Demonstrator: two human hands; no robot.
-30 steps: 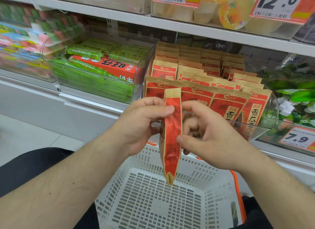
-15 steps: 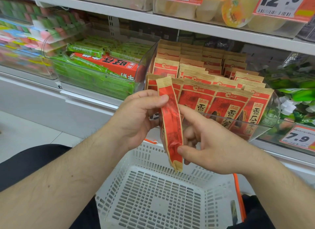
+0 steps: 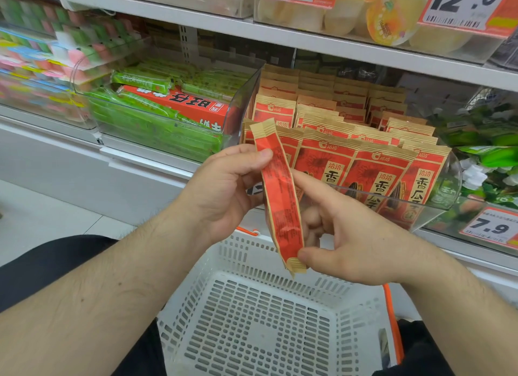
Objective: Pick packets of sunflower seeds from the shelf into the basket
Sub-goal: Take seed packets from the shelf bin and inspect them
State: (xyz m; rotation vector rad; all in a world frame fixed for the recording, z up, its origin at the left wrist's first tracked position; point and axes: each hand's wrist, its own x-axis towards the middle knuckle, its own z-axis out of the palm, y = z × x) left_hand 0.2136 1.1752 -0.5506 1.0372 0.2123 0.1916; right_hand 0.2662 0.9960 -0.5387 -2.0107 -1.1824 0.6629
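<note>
A red and tan packet of sunflower seeds [image 3: 280,196] hangs edge-on between both hands, tilted with its top to the left. My left hand [image 3: 224,188] pinches its upper part with thumb and fingers. My right hand [image 3: 344,235] pinches its lower end between thumb and fingers. The packet is above the far rim of the white plastic basket [image 3: 252,333], which holds nothing visible. Behind the hands, several more seed packets [image 3: 364,162] stand in rows in a clear shelf bin [image 3: 437,210].
A clear bin of green packets and a red box [image 3: 179,106] sits left of the seed bin. Green and white sweets [image 3: 487,162] fill the bin to the right, above a 7.9 price tag [image 3: 493,230]. An upper shelf [image 3: 308,42] carries jelly cups. The basket has orange handles [image 3: 392,319].
The packet has been lifted and its top tilted to the left. My right thumb has slid down to the packet's lower end. The view has shifted slightly.
</note>
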